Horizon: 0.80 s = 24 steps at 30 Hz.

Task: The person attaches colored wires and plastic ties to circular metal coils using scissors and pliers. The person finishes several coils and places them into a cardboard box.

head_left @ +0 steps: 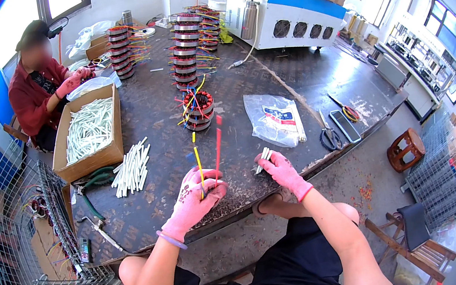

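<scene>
My left hand (194,201), in a pink glove, is closed near the table's front edge. From its fingers rise a thin yellow strand (198,159) and a wider red one (219,151); whether these are wires or tubing I cannot tell. To the right, my gloved right hand (285,173) pinches a few short white tubes (263,158). Beyond my left hand stands a ring-shaped motor stator (200,122) with red windings and coloured leads. A loose pile of white tubes (132,168) lies on the table to the left.
A cardboard box (116,132) of white tubes stands at the left, near pliers (93,182). Stator stacks (184,55) rise behind. A plastic bag (272,114), scissors (329,135) and a phone (344,126) lie at right. Across the table, a person (37,93) works with gloved hands.
</scene>
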Available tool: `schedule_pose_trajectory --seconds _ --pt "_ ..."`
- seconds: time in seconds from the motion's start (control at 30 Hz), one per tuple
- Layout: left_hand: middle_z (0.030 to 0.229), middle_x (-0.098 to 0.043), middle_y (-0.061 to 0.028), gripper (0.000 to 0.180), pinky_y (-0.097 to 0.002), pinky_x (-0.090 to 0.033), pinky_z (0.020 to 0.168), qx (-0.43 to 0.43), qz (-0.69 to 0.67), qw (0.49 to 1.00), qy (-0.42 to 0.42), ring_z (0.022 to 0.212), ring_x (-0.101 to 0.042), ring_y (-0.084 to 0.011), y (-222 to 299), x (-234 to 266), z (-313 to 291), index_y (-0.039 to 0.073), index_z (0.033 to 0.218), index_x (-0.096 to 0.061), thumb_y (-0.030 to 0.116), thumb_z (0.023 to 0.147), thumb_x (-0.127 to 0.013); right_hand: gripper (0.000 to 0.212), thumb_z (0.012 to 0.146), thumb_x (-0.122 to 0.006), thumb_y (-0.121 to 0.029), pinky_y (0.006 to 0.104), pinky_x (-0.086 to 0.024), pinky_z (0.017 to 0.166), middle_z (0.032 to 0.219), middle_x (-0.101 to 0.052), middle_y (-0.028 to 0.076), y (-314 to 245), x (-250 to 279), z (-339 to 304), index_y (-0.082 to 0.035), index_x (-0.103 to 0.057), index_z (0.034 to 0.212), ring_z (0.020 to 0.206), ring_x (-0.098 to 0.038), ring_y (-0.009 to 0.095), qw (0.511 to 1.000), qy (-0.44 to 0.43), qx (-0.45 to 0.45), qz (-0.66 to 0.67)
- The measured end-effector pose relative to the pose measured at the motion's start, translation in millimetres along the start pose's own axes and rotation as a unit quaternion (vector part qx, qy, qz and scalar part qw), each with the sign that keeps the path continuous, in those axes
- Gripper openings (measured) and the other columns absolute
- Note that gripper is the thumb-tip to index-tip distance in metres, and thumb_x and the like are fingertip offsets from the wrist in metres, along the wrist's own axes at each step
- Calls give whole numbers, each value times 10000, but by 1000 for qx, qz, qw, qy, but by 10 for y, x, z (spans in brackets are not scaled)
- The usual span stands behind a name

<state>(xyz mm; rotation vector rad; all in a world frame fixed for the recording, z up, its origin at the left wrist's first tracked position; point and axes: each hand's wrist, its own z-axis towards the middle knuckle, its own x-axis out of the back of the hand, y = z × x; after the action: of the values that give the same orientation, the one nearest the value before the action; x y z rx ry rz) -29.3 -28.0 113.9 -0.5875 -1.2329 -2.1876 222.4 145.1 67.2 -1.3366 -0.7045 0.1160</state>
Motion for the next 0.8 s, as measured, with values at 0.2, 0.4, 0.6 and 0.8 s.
schedule_pose_trajectory --seconds 0.2,0.4,0.6,0.8 --pt "1192 -566 -88 193 -316 -489 849 103 -243 964 -22 951 -582 -183 110 3 -22 -4 1108 -645 71 978 -524 244 1021 -553 -253 266 -431 837 973 -652 -6 -672 -121 -20 -42 -659 1084 917 -561 90 971 145 71 179" --pt "956 -607 -37 211 -258 -489 792 134 -299 945 -10 854 -582 -112 112 -2 -37 -19 1106 -639 66 1005 -474 320 1009 -564 -336 253 -474 734 816 -596 -25 -1676 -142 -39 -45 -623 1128 755 -552 74 935 57 54 344" --pt "868 -596 1 219 -242 -482 707 164 -289 943 -29 822 -579 -78 113 20 23 -10 1098 -644 95 1018 -469 315 1005 -566 -368 243 -466 626 743 -538 -44 -2056 -212 137 -75 -621 1107 706 -544 66 968 1 3 251" --pt "885 -603 -7 210 -252 -489 745 164 -312 936 6 826 -581 -86 100 -35 10 8 1106 -650 139 1017 -512 292 1025 -533 -338 323 -540 749 899 -618 30 -1665 -273 246 -62 -607 1087 825 -617 136 932 -54 69 351"
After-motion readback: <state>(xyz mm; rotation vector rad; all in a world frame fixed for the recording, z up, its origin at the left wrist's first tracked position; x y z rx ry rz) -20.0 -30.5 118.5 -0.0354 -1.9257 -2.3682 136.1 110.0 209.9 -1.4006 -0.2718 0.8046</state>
